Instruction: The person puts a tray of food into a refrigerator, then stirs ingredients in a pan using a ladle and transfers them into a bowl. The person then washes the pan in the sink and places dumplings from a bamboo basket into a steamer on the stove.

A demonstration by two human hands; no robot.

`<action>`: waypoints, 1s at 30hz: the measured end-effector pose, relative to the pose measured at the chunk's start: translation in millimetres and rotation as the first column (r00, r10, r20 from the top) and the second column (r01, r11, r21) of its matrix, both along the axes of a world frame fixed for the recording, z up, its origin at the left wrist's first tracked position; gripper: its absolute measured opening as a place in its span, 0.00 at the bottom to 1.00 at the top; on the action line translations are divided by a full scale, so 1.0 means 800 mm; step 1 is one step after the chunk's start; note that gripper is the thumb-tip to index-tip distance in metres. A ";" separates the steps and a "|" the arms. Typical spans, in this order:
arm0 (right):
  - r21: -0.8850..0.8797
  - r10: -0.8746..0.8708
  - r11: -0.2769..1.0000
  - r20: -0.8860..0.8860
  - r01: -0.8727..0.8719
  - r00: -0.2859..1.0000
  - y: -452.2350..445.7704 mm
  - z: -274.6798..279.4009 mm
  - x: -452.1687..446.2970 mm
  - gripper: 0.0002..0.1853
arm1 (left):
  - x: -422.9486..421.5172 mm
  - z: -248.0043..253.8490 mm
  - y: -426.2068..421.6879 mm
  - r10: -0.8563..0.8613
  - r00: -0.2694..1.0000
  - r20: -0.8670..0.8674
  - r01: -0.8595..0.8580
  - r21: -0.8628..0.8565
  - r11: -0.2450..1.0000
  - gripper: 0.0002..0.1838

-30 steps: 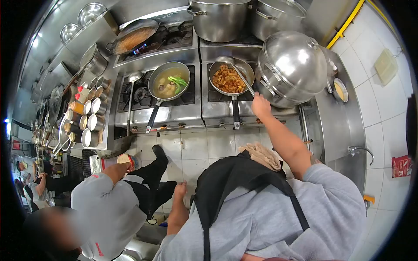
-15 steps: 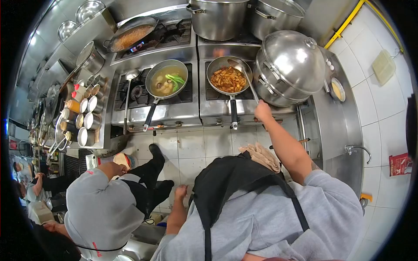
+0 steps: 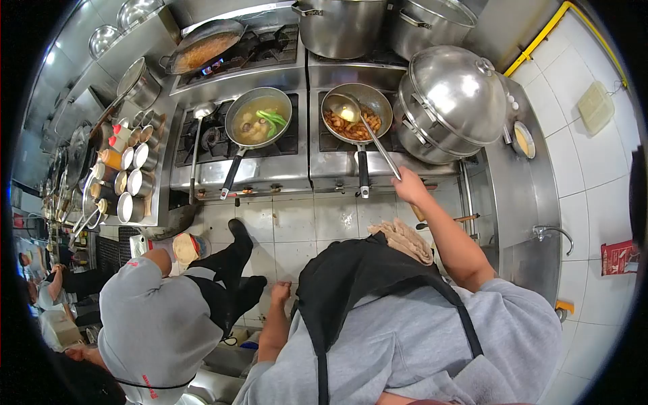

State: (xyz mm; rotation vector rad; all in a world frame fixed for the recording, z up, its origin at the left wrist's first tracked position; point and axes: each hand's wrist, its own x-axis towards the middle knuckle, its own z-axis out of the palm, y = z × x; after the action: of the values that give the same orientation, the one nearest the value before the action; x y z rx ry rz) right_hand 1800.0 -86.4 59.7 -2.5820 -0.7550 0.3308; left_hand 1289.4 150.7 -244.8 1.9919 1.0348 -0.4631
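Observation:
My right hand point(image 3: 410, 187) is closed around the long handle of a ladle point(image 3: 381, 146). The ladle's bowl is tilted over the right-hand frying pan point(image 3: 382, 106), just above brown diced food point(image 3: 346, 128), and hides part of it. That pan rests on a burner, its black handle pointing toward me. On the burner to its left, another frying pan point(image 3: 289, 101) holds cloudy broth with pale chunks and green vegetable pieces point(image 3: 271, 121). My left hand point(image 3: 281, 292) hangs low at my side with curled fingers, and nothing shows in it.
A large domed steamer pot point(image 3: 449, 101) stands right of the pans, with tall stockpots point(image 3: 343, 30) behind. Another ladle point(image 3: 196, 155) lies at the left burner. Metal condiment cups point(image 3: 130, 208) crowd the left counter. A co-worker in grey point(image 3: 158, 317) is close on my left.
My right hand has moved slightly down and left, and the ladle's bowl has shifted left across the right-hand pan. The co-worker's hand has drawn back from the container beside them.

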 end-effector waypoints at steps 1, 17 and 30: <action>-0.024 -0.010 1.000 -0.038 0.009 0.999 -0.003 0.000 -0.004 0.14 | -0.007 -0.014 0.000 -0.141 0.990 0.005 0.139 0.163 0.977 0.21; -0.267 0.012 0.962 0.260 0.060 0.966 0.033 0.013 0.046 0.25 | 0.003 0.005 0.014 0.232 0.967 -0.101 -0.243 -0.123 0.962 0.26; 0.006 -0.106 0.994 -0.188 0.109 0.976 -0.014 0.075 -0.006 0.15 | -0.004 0.040 0.003 0.064 0.976 -0.208 -0.088 -0.109 0.990 0.25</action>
State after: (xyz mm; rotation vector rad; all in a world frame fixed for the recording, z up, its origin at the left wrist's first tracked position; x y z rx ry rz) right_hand 1795.4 -97.3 119.7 -2.5204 -0.5469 0.5234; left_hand 1286.2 153.3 -212.4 1.8216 1.1780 -0.6820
